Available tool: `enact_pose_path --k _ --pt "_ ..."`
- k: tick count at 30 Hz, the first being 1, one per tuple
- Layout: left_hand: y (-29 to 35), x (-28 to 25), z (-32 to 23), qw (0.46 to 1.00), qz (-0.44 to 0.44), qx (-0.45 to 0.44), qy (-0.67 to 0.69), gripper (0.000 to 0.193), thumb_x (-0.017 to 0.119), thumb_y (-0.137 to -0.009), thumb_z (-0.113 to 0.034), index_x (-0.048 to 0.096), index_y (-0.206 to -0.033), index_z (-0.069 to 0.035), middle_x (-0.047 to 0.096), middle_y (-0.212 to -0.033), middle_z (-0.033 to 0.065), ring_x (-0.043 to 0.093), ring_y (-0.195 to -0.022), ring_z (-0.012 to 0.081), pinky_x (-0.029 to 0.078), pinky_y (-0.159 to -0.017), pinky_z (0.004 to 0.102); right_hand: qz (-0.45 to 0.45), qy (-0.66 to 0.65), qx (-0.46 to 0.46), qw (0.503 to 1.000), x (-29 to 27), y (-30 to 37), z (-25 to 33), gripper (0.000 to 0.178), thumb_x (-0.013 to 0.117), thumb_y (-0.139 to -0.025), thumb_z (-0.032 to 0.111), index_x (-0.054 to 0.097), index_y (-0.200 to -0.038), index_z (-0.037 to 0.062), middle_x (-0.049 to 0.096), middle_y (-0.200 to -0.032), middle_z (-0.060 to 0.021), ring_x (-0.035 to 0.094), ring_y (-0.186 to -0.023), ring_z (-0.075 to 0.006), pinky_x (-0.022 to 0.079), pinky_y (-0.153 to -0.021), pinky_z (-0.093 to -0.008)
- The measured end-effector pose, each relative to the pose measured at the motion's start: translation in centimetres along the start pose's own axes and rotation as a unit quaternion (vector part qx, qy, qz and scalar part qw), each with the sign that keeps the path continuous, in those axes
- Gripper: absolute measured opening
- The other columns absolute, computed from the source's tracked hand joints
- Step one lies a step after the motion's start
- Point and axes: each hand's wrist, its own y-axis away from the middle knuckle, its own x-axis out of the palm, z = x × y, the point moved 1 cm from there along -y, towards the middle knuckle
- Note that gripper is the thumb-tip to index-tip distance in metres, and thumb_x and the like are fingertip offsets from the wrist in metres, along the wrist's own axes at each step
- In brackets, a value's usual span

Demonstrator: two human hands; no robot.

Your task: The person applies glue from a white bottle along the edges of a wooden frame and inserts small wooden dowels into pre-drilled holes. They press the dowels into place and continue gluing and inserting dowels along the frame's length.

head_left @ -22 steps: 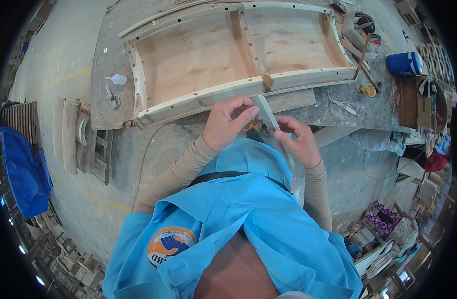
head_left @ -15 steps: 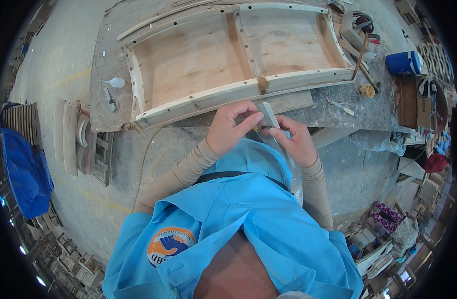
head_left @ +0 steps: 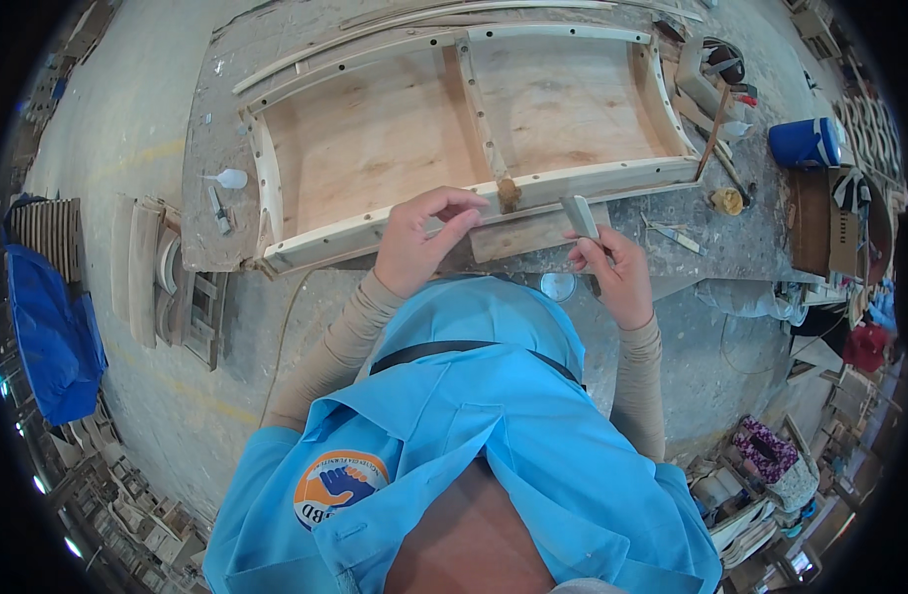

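In my right hand (head_left: 617, 277), a flat pale grey-green block or strip (head_left: 580, 216) stands upright between thumb and fingers; its exact kind does not show. My left hand (head_left: 419, 238) hovers by the near rail of a curved wooden frame, fingers stretched out and the thumb a little apart from them. Nothing shows in it. The wooden frame (head_left: 375, 220) lies on the table, with a plywood panel (head_left: 375, 139) inside and a crossbar (head_left: 482, 119) dividing it. Brown filler (head_left: 508, 195) marks the near rail where the crossbar meets it.
A loose board (head_left: 533, 236) juts out at the worktable's (head_left: 211, 148) near edge. To the left are a small white bottle (head_left: 232, 178) and a small tool (head_left: 219, 211). A knife-like tool (head_left: 677, 236), a yellow-topped pot (head_left: 728, 201) and a blue jug (head_left: 806, 144) stand right.
My hands have moved apart: the left went left, and the right went right with the grey-green piece. The left hand has come off that piece. The loose board is more exposed.
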Motion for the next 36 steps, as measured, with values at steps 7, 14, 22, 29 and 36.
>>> enact_pose_path --k 7,14,22,29,36 --pt "-2.6 -0.3 0.2 0.999 -0.018 -0.004 -0.034 0.014 0.06 -0.09 -0.006 0.066 -0.101 0.0 0.068 -0.087 0.005 0.062 -0.081 0.0105 0.048 -0.077 0.024 -0.014 0.001 0.02 1.0 -1.4 -1.4 -0.9 0.021 0.054 -0.093 0.011 0.065 -0.109 0.0016 0.062 -0.071 -0.0017 0.052 -0.061 -0.0064 0.044 -0.057 -0.0223" --pt "-5.2 1.1 -0.5 0.997 0.0 0.052 -0.054 0.012 0.061 -0.088 -0.004 0.067 -0.098 -0.001 0.068 -0.085 0.0059 0.062 -0.079 0.0116 0.048 -0.075 0.0243 -0.041 -0.008 0.033 0.999 -1.7 -2.9 -0.8 0.016 0.058 -0.091 0.01 0.06 -0.104 0.0019 0.062 -0.068 -0.0008 0.05 -0.055 -0.0058 0.041 -0.052 -0.0222" --pt "-6.2 0.3 0.0 0.996 -0.006 0.038 -0.081 0.012 0.062 -0.088 -0.004 0.068 -0.097 -0.001 0.068 -0.085 0.0059 0.062 -0.079 0.0115 0.048 -0.074 0.0247 -0.044 0.007 0.024 0.999 -2.5 -3.9 -1.2 0.013 0.059 -0.09 0.011 0.061 -0.1 0.0023 0.064 -0.068 -0.0023 0.053 -0.056 -0.0066 0.042 -0.052 -0.0236" --pt "-6.1 0.4 0.2 0.996 0.003 0.037 -0.08 0.013 0.061 -0.088 -0.004 0.067 -0.099 -0.001 0.068 -0.086 0.0058 0.063 -0.079 0.0117 0.048 -0.075 0.0249 -0.024 0.001 0.026 0.999 -1.9 -4.0 -0.6 0.013 0.059 -0.09 0.012 0.061 -0.098 0.0014 0.063 -0.068 -0.004 0.056 -0.058 -0.0075 0.045 -0.056 -0.0244" --pt "-5.2 1.8 -0.9 0.994 0.109 0.03 0.012 0.032 0.066 -0.084 -0.007 0.063 -0.115 -0.004 0.067 -0.096 0.0079 0.063 -0.087 0.0146 0.048 -0.081 0.0276 0.08 -0.072 0.078 0.991 -1.1 -3.2 0.9 0.02 0.057 -0.093 0.019 0.063 -0.104 0.0022 0.059 -0.067 -0.0003 0.054 -0.06 -0.0055 0.043 -0.054 -0.0229"
